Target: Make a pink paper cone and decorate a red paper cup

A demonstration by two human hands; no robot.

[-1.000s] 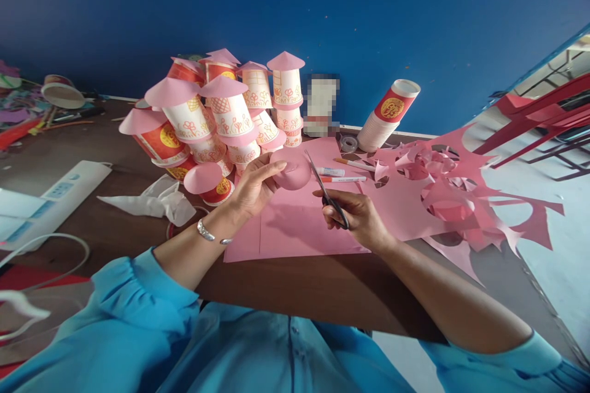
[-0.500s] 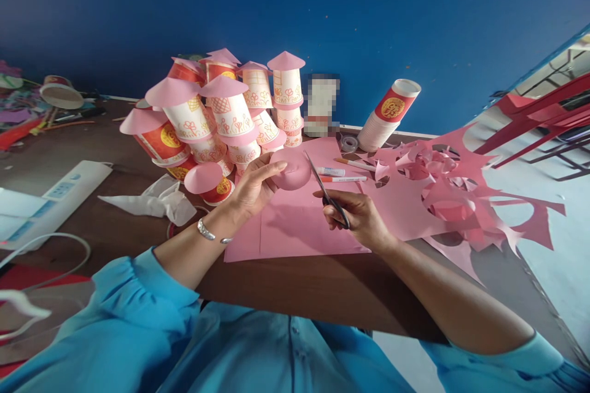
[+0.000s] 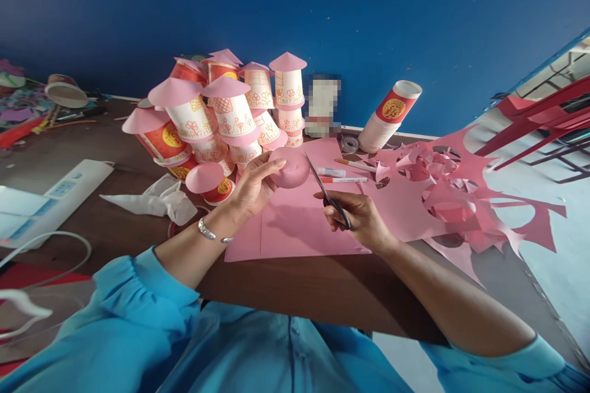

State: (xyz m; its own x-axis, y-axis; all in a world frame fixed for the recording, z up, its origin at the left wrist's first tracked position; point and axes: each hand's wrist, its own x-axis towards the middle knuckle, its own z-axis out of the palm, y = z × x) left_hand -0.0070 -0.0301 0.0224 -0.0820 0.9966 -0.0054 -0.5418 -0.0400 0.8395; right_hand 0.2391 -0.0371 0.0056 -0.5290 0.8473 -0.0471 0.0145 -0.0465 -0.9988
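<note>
Pinched between the thumb and fingers of my left hand (image 3: 258,183) is a round pink paper disc (image 3: 293,173), held above the pink sheets. My right hand (image 3: 357,216) grips a pair of black-handled scissors (image 3: 326,193), its fingers in the handles. The blades point up and away, close to the disc's right edge; I cannot tell whether they touch it. Under both hands lie flat pink paper sheets (image 3: 295,239). A marker (image 3: 330,172) and an orange-marked pen (image 3: 343,180) rest on the paper just beyond the scissors.
Several paper cups with pink cone roofs (image 3: 225,104) stand stacked at the back left. A leaning stack of cups (image 3: 391,113), a tape roll (image 3: 349,144) and pink paper offcuts (image 3: 442,178) are at the right. White tissue (image 3: 159,199) lies to the left, before the blue wall (image 3: 295,6).
Almost nothing differs. The disc and my left hand have shifted very slightly, while the scissors stay in nearly the same place.
</note>
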